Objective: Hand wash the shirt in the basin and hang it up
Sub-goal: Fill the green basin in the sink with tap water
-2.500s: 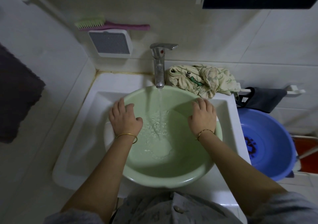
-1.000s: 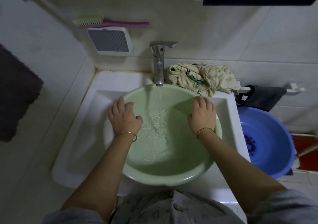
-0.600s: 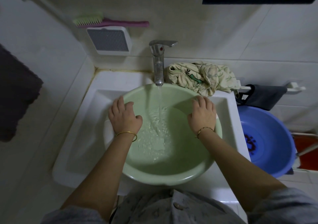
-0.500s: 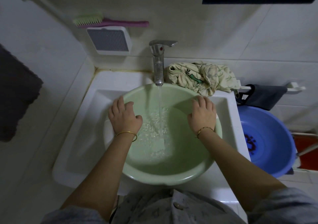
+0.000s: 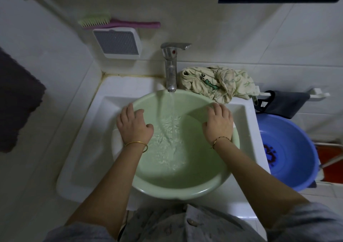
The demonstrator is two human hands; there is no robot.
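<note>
Just behind right hand point(image 5: 218, 124): shirt point(image 5: 219, 84).

A pale green basin point(image 5: 178, 189) in a white sink point(image 5: 83, 148), a cream shirt point(image 5: 219, 83) with green print, and a blue tub point(image 5: 297, 167).

The basin point(image 5: 178, 188) sits in the sink point(image 5: 89, 130) at frame centre. The tap point(image 5: 171, 70) stands behind the basin, its stream falling into the basin. The shirt point(image 5: 219, 83) lies on the sink ledge, just right of the tap. The left hand point(image 5: 133, 125) rests on the basin's left rim; the right hand point(image 5: 219, 123) rests on its right rim. A second basin point(image 5: 297, 148) sits lower, at the right of the frame. A brush point(image 5: 118, 22) lies on a wall-mounted box point(image 5: 117, 43) at upper left.
</note>
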